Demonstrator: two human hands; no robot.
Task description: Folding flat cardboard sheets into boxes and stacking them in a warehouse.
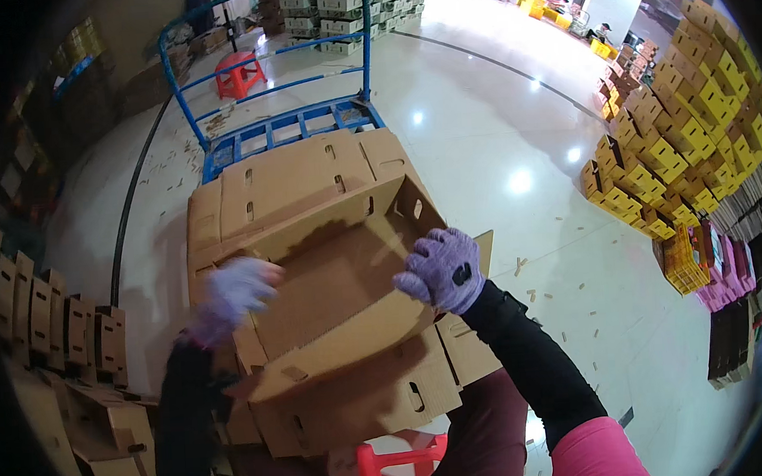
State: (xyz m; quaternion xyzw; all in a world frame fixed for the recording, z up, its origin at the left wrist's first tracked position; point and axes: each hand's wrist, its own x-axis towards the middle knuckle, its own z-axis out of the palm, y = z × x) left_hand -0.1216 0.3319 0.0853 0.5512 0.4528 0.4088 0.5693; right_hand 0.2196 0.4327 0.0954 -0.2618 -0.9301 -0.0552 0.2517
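An open cardboard box [331, 273], partly folded up, lies before me on a stack of flat cardboard blanks [287, 178]. Its near long wall leans outward, and one blank panel with hand holes [357, 401] spreads towards my knees. My right hand [444, 270], in a purple knit glove, has its fingers curled over the box's right near corner. My left hand [238, 294], gloved alike, is blurred at the box's left end; whether it grips the cardboard there cannot be made out.
The stack rests on a blue platform trolley [284, 123] with a tubular handle. Folded boxes [42, 307] stand on the left, and tall rows of yellow-and-brown boxes [673, 132] on the right. Red plastic stools [240, 74] are behind the trolley and under me. Small cardboard scraps litter the floor.
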